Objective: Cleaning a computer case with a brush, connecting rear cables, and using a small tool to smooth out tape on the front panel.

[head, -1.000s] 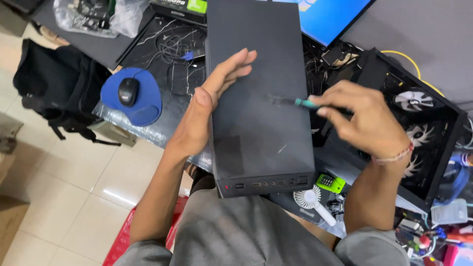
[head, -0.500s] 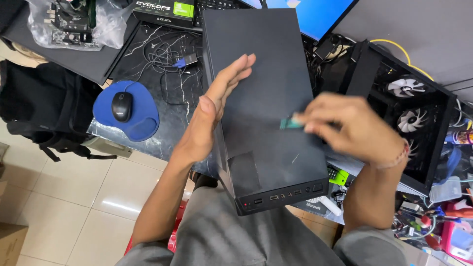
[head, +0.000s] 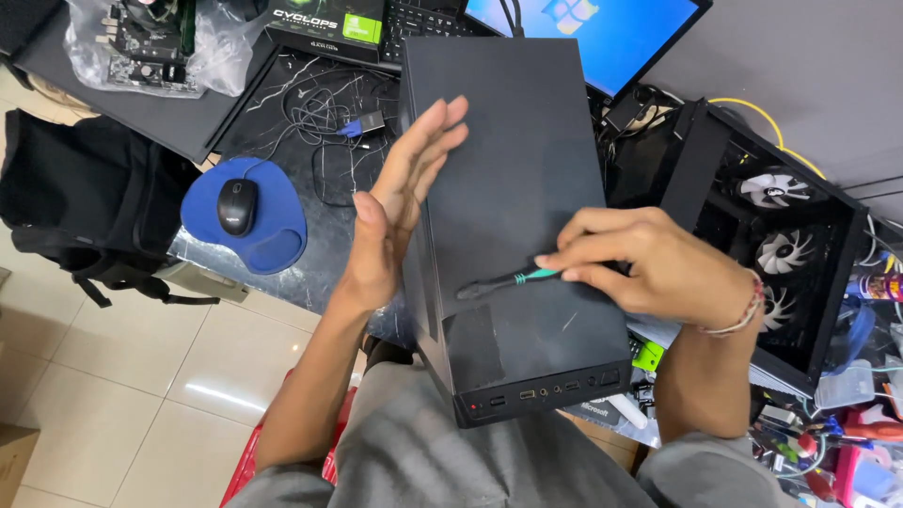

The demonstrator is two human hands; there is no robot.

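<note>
tiled floor (head: 122, 376) pale and glossy, below and left of the black computer case; dark bench (head: 282, 122) behind the case, crowded.

black computer case (head: 517, 216): laid long side up at the bench's near edge, front panel with ports and small red light facing the camera, over grey-clothed lap.

left hand (head: 395, 207): grip released, fingers straight and together, palm flat against the case's left edge.

right hand (head: 658, 268): grip clenched around a tool with teal collar and dark tip (head: 503, 280), pinched between thumb and fingers, tip lying on the case's top face near its front end.

left of the case: blue mouse pad (head: 273, 235) with black mouse (head: 237, 205); tangle of thin cables (head: 324, 118); black bag (head: 75, 207) farther left, beside the bench.

behind the case: screen lit blue (head: 602, 38), keyboard (head: 428, 23), circuit board in clear plastic bag (head: 150, 47).

right of the case: second open case with white fans (head: 781, 249); yellow cable (head: 752, 111); small green item (head: 647, 356) just beside the front corner.
</note>
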